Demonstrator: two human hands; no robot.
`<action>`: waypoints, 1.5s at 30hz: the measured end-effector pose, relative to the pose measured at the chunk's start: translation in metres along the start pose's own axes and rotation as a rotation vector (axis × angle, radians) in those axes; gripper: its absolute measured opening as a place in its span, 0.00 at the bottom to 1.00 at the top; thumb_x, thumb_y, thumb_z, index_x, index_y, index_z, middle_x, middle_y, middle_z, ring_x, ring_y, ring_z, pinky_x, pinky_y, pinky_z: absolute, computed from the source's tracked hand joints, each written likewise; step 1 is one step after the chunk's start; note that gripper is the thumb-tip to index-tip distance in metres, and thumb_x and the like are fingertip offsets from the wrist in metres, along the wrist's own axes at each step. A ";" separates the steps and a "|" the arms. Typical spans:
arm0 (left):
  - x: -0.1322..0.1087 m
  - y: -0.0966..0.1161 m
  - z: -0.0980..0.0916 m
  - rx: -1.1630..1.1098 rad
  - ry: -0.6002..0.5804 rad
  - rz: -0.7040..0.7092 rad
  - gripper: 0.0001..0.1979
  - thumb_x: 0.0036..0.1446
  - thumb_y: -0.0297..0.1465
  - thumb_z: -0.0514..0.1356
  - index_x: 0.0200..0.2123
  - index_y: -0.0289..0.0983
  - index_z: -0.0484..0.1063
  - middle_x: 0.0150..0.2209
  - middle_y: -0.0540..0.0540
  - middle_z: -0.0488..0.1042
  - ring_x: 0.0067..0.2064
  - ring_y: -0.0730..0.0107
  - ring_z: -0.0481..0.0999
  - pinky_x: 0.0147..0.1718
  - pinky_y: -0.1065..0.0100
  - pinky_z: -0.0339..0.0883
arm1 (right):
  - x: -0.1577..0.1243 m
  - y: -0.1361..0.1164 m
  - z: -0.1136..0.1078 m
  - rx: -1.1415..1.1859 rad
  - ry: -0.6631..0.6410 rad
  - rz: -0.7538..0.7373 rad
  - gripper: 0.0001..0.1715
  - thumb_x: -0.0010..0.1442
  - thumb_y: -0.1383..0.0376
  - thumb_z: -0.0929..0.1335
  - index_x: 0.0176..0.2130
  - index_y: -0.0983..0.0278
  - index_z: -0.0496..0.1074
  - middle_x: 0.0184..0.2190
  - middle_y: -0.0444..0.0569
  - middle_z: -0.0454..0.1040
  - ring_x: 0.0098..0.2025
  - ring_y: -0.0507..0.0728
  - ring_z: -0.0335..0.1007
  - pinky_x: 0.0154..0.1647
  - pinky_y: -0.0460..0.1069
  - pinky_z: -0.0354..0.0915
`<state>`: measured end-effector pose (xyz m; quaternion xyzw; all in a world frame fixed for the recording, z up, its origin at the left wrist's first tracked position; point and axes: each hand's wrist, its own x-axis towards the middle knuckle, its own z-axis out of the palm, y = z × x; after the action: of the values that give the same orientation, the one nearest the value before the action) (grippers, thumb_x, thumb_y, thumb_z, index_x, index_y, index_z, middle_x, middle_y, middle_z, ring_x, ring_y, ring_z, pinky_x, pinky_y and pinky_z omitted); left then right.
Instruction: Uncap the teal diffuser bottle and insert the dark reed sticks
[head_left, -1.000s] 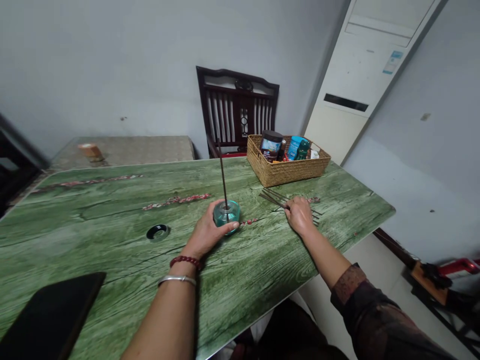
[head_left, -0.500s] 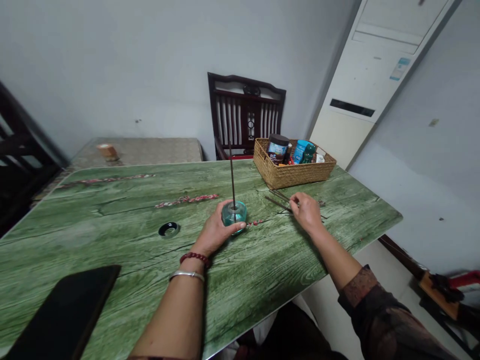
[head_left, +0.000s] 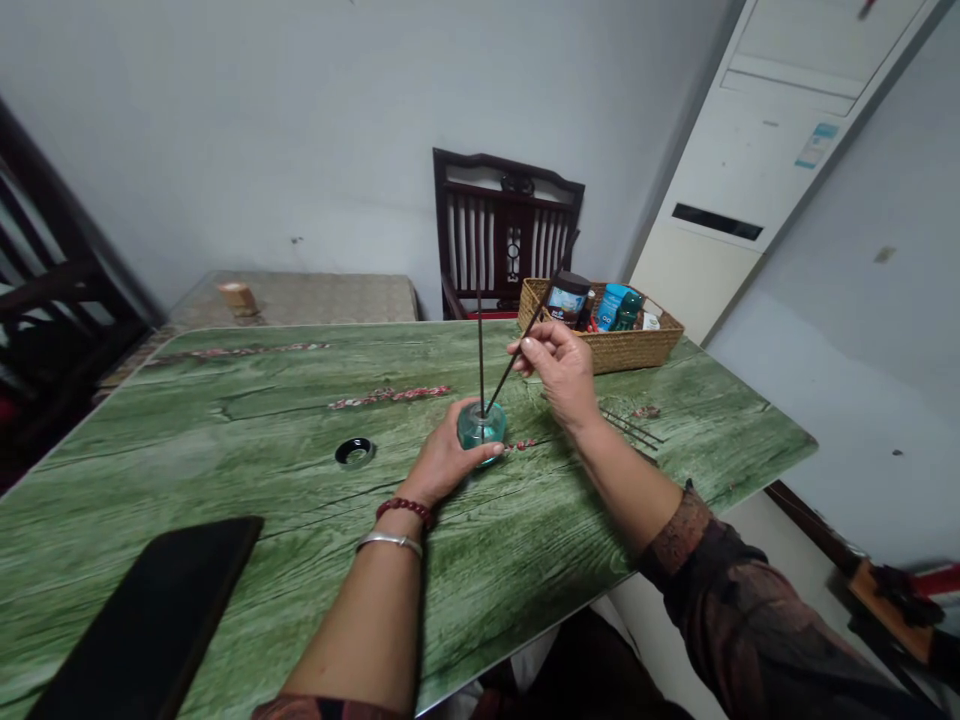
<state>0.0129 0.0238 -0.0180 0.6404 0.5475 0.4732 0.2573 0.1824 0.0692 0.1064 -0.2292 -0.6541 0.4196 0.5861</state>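
My left hand (head_left: 444,461) is wrapped round a small teal glass holder (head_left: 481,425) that stands on the green table (head_left: 225,450). One thin dark incense stick (head_left: 480,345) stands upright in the holder. My right hand (head_left: 556,370) pinches a second incense stick (head_left: 534,320) above the table. That stick slants, its lower tip at the holder's top and its upper end pointing toward the basket. Several more sticks (head_left: 626,425) lie on the table to the right of my right wrist.
A wicker basket (head_left: 637,349) with jars and bottles sits at the far right of the table. A small black ring (head_left: 354,452) lies left of the holder. A black flat object (head_left: 142,630) lies at the near left. A dark wooden chair (head_left: 504,235) stands behind the table.
My right hand has lifted one stick off the pile on the table and brought it left and up, with its tip now at the holder. My left hand stays on the holder.
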 end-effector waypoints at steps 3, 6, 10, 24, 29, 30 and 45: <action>-0.001 0.000 0.000 -0.001 -0.008 -0.011 0.38 0.44 0.46 0.71 0.56 0.39 0.66 0.52 0.40 0.76 0.53 0.50 0.76 0.54 0.48 0.69 | 0.003 0.013 0.008 -0.017 0.002 0.018 0.19 0.57 0.49 0.72 0.35 0.60 0.67 0.30 0.43 0.77 0.29 0.51 0.73 0.29 0.46 0.69; -0.001 -0.001 -0.001 0.005 -0.025 -0.030 0.39 0.44 0.47 0.71 0.57 0.38 0.64 0.52 0.39 0.76 0.54 0.49 0.76 0.55 0.48 0.68 | 0.002 0.028 0.013 -0.055 -0.013 0.063 0.18 0.57 0.50 0.71 0.34 0.60 0.67 0.29 0.42 0.76 0.29 0.51 0.72 0.29 0.46 0.68; 0.000 -0.002 0.000 -0.008 -0.020 -0.002 0.40 0.44 0.47 0.71 0.57 0.38 0.64 0.53 0.39 0.75 0.55 0.48 0.75 0.56 0.48 0.67 | -0.010 0.046 0.017 -0.226 -0.064 0.117 0.11 0.57 0.56 0.69 0.33 0.61 0.70 0.28 0.42 0.76 0.27 0.51 0.68 0.30 0.46 0.65; 0.002 0.002 -0.003 0.028 -0.013 -0.081 0.41 0.42 0.47 0.71 0.57 0.40 0.64 0.51 0.39 0.77 0.52 0.47 0.78 0.54 0.47 0.70 | -0.085 0.063 -0.143 -1.159 0.093 0.106 0.12 0.64 0.66 0.64 0.37 0.64 0.78 0.37 0.53 0.78 0.42 0.59 0.71 0.47 0.51 0.63; 0.002 0.001 -0.004 0.045 -0.012 -0.073 0.40 0.43 0.48 0.71 0.58 0.39 0.64 0.52 0.38 0.76 0.52 0.48 0.78 0.54 0.47 0.70 | -0.102 0.072 -0.143 -1.392 -0.113 0.226 0.14 0.66 0.66 0.65 0.46 0.63 0.80 0.43 0.55 0.77 0.48 0.62 0.69 0.51 0.53 0.61; 0.002 -0.001 -0.004 0.053 -0.014 -0.074 0.41 0.44 0.48 0.71 0.58 0.39 0.64 0.52 0.37 0.76 0.52 0.48 0.78 0.54 0.47 0.70 | -0.102 0.072 -0.141 -1.426 -0.143 0.247 0.14 0.66 0.65 0.66 0.47 0.62 0.80 0.44 0.56 0.76 0.49 0.62 0.68 0.52 0.53 0.61; 0.003 -0.006 -0.003 0.044 -0.029 -0.087 0.42 0.45 0.48 0.70 0.60 0.39 0.62 0.54 0.37 0.75 0.53 0.49 0.77 0.57 0.46 0.68 | -0.101 0.072 -0.138 -1.499 -0.200 0.282 0.09 0.65 0.65 0.67 0.42 0.63 0.78 0.41 0.54 0.76 0.46 0.61 0.69 0.49 0.52 0.60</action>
<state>0.0071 0.0275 -0.0213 0.6282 0.5813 0.4403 0.2714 0.3219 0.0667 -0.0156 -0.6074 -0.7782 -0.0462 0.1529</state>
